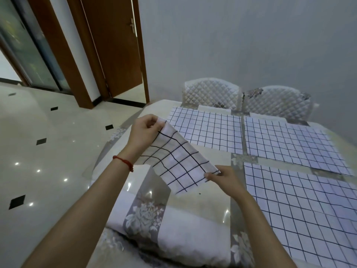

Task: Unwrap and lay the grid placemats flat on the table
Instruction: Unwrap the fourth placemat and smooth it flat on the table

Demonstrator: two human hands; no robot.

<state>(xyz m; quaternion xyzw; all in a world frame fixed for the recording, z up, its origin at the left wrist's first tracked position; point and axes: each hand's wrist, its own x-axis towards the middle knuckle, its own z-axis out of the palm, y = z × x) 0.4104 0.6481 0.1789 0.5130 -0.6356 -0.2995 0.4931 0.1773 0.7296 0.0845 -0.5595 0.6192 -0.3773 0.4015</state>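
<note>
While each grip pinches a corner, placemat (174,159) spans between.

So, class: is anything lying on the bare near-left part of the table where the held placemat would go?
Nothing visible. The held placemat hangs over bare table; the three laid placemats lie further right and back.

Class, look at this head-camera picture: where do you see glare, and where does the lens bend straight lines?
Head view: small bright glare spots dot the glossy floor and the table; wide-angle distortion curves the door frame and the grid lines of the flat placemats; the held placemat, between the left hand and right hand, looks sharp; lighting is soft, shadows faint.
</note>
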